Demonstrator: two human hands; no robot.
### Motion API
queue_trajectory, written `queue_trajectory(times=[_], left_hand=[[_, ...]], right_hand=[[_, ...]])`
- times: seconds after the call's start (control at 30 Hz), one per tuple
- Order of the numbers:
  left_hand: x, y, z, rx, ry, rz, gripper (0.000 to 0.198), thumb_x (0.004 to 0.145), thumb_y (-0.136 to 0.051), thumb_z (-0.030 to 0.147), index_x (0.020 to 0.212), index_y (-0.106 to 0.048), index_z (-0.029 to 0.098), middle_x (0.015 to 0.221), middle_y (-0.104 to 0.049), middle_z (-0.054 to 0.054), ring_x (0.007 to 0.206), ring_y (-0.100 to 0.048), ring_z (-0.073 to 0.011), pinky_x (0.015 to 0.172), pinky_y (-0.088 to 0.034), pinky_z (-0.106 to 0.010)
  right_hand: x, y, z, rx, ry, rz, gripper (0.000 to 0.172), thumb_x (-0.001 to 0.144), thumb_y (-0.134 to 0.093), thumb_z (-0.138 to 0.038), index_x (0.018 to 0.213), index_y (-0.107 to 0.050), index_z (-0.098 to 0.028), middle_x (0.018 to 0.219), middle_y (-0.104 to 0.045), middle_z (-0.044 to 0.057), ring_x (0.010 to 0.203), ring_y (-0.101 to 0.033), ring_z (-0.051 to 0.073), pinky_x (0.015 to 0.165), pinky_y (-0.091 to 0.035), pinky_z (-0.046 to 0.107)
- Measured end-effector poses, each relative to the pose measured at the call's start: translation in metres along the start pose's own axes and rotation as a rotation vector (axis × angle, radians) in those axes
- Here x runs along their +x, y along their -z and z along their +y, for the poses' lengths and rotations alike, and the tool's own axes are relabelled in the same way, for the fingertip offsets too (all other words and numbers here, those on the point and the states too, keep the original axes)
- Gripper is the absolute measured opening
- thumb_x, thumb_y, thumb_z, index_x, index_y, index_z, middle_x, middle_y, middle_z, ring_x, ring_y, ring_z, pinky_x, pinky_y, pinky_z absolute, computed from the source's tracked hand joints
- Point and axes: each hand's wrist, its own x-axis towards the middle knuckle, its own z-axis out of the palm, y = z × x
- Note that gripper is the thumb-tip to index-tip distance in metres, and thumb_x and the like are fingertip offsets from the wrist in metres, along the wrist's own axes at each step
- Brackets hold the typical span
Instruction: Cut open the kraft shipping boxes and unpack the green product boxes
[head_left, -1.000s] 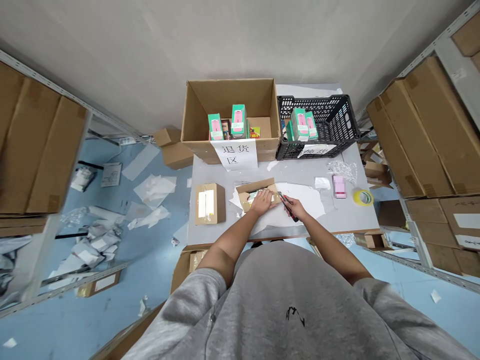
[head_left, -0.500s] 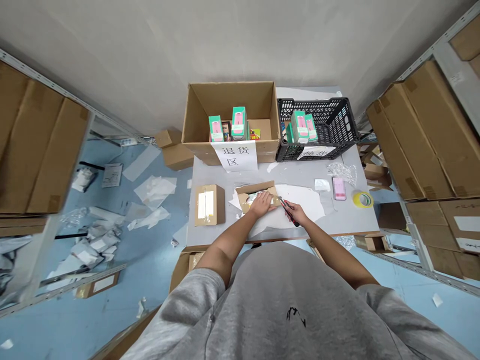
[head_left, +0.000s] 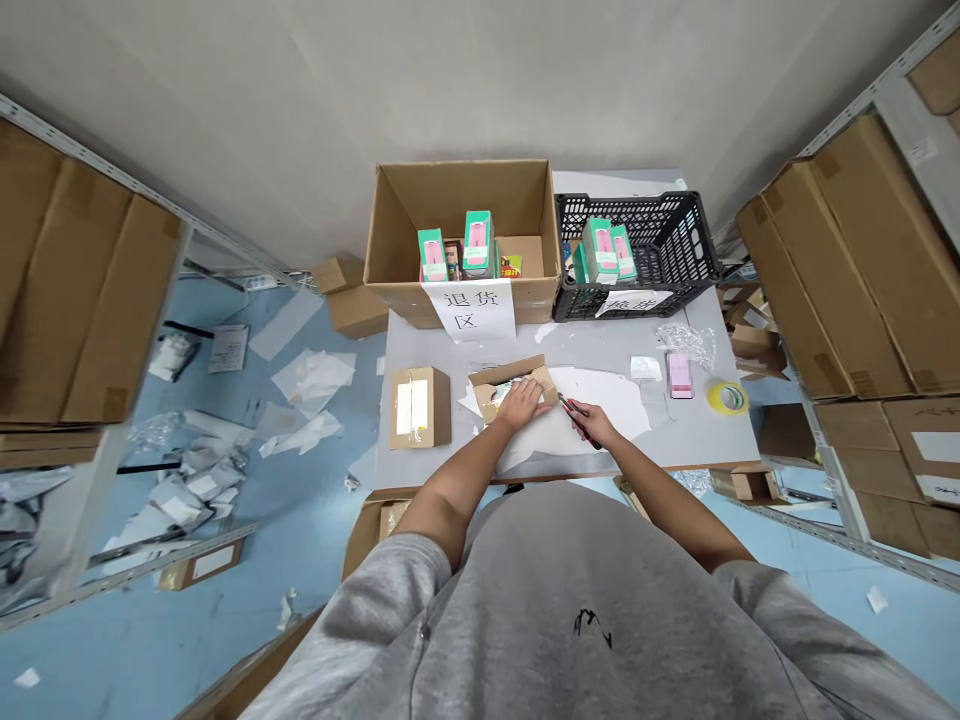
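Observation:
A small open cardboard box lies on the table with its back flap raised. My left hand rests over its front and grips it, covering part of the contents. Something white and green shows inside the box, too small to name. In my right hand is a black and red box cutter, its tip at the box's right end. White paper lies flat beneath the box and the hand.
A taped carton stands at left. Behind are a large cardboard box and a black crate, both holding green-and-pink boxes. A pink phone, clear tape roll and bubble wrap lie at right. Loaded shelves flank the table.
The raised box end has shifted slightly and the box cutter's handle has tilted a little in my right hand. My left hand stays on the box.

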Motion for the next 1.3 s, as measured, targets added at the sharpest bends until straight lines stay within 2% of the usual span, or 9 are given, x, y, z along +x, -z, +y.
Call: queue_trajectory(times=[0.23,0.47,0.6,0.8,0.97,1.03,1.13,1.2,1.3], left_hand=[[0.001,0.003,0.002,0.037,0.003,0.001,0.053,0.11,-0.056,0.059,0.136,-0.067,0.014,0.13,-0.069,-0.021,0.124,-0.062,-0.0381,0.108,-0.047,-0.049],[-0.019,0.004,0.005,0.002,0.199,0.116,0.065,0.104,-0.07,0.044,0.159,-0.054,0.014,0.152,-0.062,-0.025,0.142,-0.056,-0.0414,0.122,-0.041,-0.052],[-0.06,0.001,-0.009,0.017,0.325,0.155,0.064,0.103,-0.072,0.038,0.161,-0.055,0.016,0.153,-0.062,-0.024,0.144,-0.056,-0.0414,0.125,-0.04,-0.056],[-0.099,0.008,-0.025,0.031,0.336,0.157,0.046,0.104,-0.069,0.026,0.149,-0.064,0.019,0.141,-0.068,-0.021,0.134,-0.062,-0.0353,0.115,-0.049,-0.049],[-0.101,0.015,-0.023,-0.007,0.317,0.149,0.028,0.108,-0.063,0.023,0.135,-0.071,0.022,0.126,-0.073,-0.015,0.12,-0.067,-0.0294,0.1,-0.055,-0.04],[-0.101,0.017,-0.019,-0.02,0.323,0.162,0.022,0.109,-0.061,0.021,0.127,-0.074,0.023,0.122,-0.074,-0.013,0.117,-0.068,-0.0279,0.098,-0.055,-0.038],[-0.1,0.02,-0.013,-0.032,0.328,0.163,0.016,0.108,-0.062,0.018,0.114,-0.077,0.023,0.122,-0.074,-0.011,0.116,-0.068,-0.0269,0.097,-0.055,-0.037],[-0.098,0.022,-0.011,-0.04,0.335,0.16,0.013,0.105,-0.067,0.017,0.11,-0.077,0.023,0.125,-0.074,-0.011,0.118,-0.067,-0.027,0.096,-0.055,-0.037],[-0.099,0.026,-0.011,-0.058,0.374,0.165,0.004,0.101,-0.076,0.02,0.104,-0.077,0.023,0.123,-0.073,-0.011,0.118,-0.066,-0.028,0.091,-0.055,-0.036]], right_hand=[[0.004,0.024,0.005,-0.013,0.041,0.117,0.072,0.101,-0.071,-0.053,0.163,-0.059,-0.02,0.078,-0.069,-0.002,0.05,-0.057,0.013,0.052,-0.056,0.027],[0.052,0.02,0.0,-0.727,-0.032,0.223,0.08,0.105,-0.052,-0.027,0.182,-0.03,-0.022,0.135,-0.069,0.015,0.102,-0.071,0.025,0.1,-0.057,0.038],[0.076,0.0,0.008,-0.94,-0.068,0.181,0.086,0.102,-0.054,-0.021,0.183,-0.025,-0.02,0.15,-0.057,0.021,0.119,-0.068,0.031,0.106,-0.051,0.039],[0.083,-0.014,0.02,-0.98,0.003,0.266,0.083,0.095,-0.058,-0.022,0.177,-0.041,-0.021,0.15,-0.056,0.019,0.13,-0.06,0.033,0.11,-0.049,0.042],[0.069,-0.02,-0.023,-0.856,0.31,0.469,0.055,0.108,-0.039,-0.023,0.155,-0.066,-0.016,0.147,-0.061,0.019,0.136,-0.056,0.032,0.117,-0.046,0.042],[0.065,-0.028,-0.048,-0.803,0.464,0.419,0.052,0.112,-0.033,-0.024,0.146,-0.072,-0.018,0.138,-0.068,0.016,0.129,-0.06,0.029,0.112,-0.05,0.039],[0.061,-0.048,-0.078,-0.906,0.574,0.176,0.04,0.111,-0.047,-0.026,0.136,-0.078,-0.023,0.135,-0.073,0.012,0.126,-0.063,0.028,0.11,-0.051,0.037],[0.06,-0.061,-0.088,-1.051,0.535,0.036,0.033,0.104,-0.062,-0.024,0.133,-0.08,-0.025,0.141,-0.072,0.01,0.131,-0.061,0.029,0.114,-0.049,0.039],[0.056,-0.072,-0.087,-1.173,0.41,0.058,0.051,0.096,-0.076,-0.025,0.147,-0.073,-0.024,0.159,-0.061,0.011,0.144,-0.053,0.032,0.121,-0.046,0.043]])
